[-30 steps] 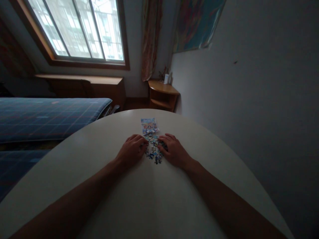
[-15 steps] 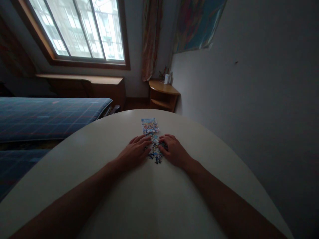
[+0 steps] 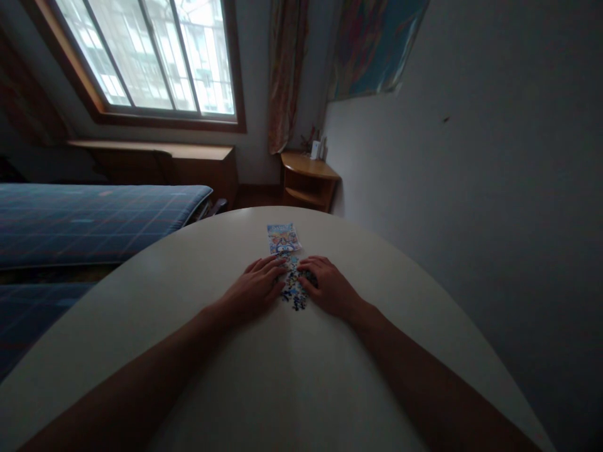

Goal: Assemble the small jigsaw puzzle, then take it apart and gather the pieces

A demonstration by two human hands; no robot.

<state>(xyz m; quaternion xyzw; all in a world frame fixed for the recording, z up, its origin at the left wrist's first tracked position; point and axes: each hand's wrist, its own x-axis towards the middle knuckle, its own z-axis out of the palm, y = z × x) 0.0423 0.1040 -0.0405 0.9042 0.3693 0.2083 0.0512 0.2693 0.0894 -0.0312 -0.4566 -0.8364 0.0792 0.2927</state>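
Note:
A small pile of jigsaw puzzle pieces (image 3: pixel 294 290) lies on the white table between my two hands, some of it hidden under the fingers. My left hand (image 3: pixel 258 284) rests at the pile's left side, fingers stretched out and touching its edge. On the right side, my right hand (image 3: pixel 327 284) lies with its fingers apart and slightly bent over more pieces. Neither hand lifts a piece. Just beyond the pile is a colourful printed picture sheet (image 3: pixel 283 238), its near edge touching or almost touching the pieces.
The round white table (image 3: pixel 292 389) spreads around both arms. To the left stands a bed with a blue plaid mattress (image 3: pixel 94 220). A wooden corner shelf (image 3: pixel 311 166) is past the table's far edge, and a white wall (image 3: pixel 452 207) runs along the right.
My right hand has shifted very slightly left over the pieces. My left hand and the printed sheet look almost unmoved.

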